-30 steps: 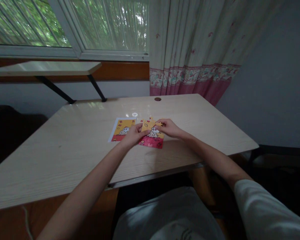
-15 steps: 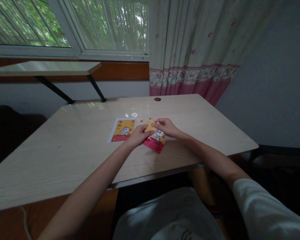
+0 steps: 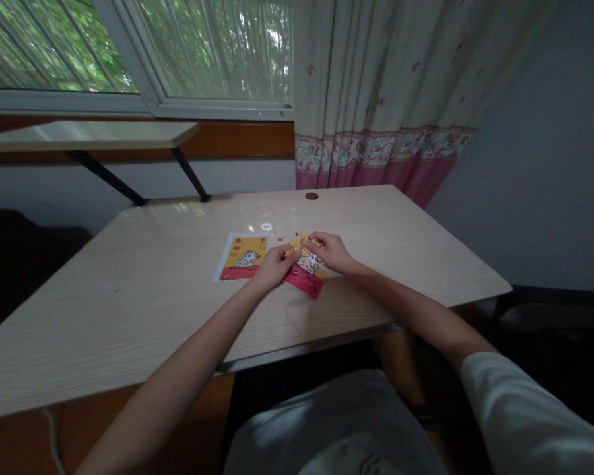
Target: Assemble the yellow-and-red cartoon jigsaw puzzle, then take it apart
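My left hand pinches the left edge of a yellow and red jigsaw puzzle with a white cartoon animal on it. On its upper right, my right hand grips the same puzzle, with the fingers bent over its yellow part. The puzzle is tilted, its red corner pointing toward me, just above the table. Both hands partly cover it. Left of the hands lies a white-bordered picture card with a matching design. Small yellow and red pieces lie just behind the puzzle, partly hidden.
The pale wooden desk has a round cable hole near its back edge. A raised shelf on black legs stands at the back left. Behind the desk are a window and a long curtain.
The puzzle has tipped slightly, and its red corner sits a little higher. My left thumb has shifted up along its edge. The card stays where it was.
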{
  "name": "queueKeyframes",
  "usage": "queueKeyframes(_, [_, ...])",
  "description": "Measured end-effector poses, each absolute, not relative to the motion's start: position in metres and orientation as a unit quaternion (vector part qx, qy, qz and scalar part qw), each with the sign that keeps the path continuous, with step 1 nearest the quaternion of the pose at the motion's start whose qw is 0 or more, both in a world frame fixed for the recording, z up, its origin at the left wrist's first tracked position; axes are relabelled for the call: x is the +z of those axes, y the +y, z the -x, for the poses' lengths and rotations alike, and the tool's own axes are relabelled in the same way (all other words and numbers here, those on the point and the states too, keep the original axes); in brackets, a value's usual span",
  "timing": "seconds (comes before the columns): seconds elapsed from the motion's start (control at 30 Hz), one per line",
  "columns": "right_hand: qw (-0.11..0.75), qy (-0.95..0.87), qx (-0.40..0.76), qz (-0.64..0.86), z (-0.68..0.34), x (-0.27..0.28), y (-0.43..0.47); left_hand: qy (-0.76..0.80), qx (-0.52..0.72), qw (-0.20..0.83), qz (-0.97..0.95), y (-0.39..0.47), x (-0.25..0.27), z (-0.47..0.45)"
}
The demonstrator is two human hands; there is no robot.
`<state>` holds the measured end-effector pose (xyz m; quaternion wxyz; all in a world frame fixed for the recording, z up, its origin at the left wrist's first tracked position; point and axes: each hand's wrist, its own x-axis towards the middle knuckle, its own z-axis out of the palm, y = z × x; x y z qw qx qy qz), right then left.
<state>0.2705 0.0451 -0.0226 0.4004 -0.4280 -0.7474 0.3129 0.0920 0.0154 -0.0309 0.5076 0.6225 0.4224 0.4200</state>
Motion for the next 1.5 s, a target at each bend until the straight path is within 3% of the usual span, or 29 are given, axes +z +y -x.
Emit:
queueKeyframes(0.27, [0.404, -0.757, 0.288, 0.424, -0.272, -0.020, 0.043, 0.451, 0.421, 0.468, -0.632, 0.013, -0.028, -0.092])
queueKeyframes(0.67, [0.410, -0.744, 0.305, 0.432, -0.271, -0.021, 0.044, 0.431, 0.494, 0.493, -0.572, 0.019, -0.031, -0.096])
queueKeyframes(1.0, [0.433, -0.598, 0.542, 0.401, -0.265, -0.025, 0.053, 0.381, 0.511, 0.574, -0.514, 0.024, -0.029, -0.099])
queueKeyframes(1.13, [0.437, -0.619, 0.510, 0.409, -0.269, -0.031, 0.058, 0.425, 0.500, 0.497, -0.568, 0.031, -0.036, -0.094])
queueKeyframes(1.37, [0.392, -0.746, 0.348, 0.411, -0.272, -0.029, 0.053, 0.524, 0.429, 0.272, -0.684, 0.030, -0.034, -0.083])
queueKeyframes(1.5, [0.382, -0.763, 0.327, 0.406, -0.272, -0.026, 0.050, 0.522, 0.444, 0.281, -0.672, 0.028, -0.028, -0.085])
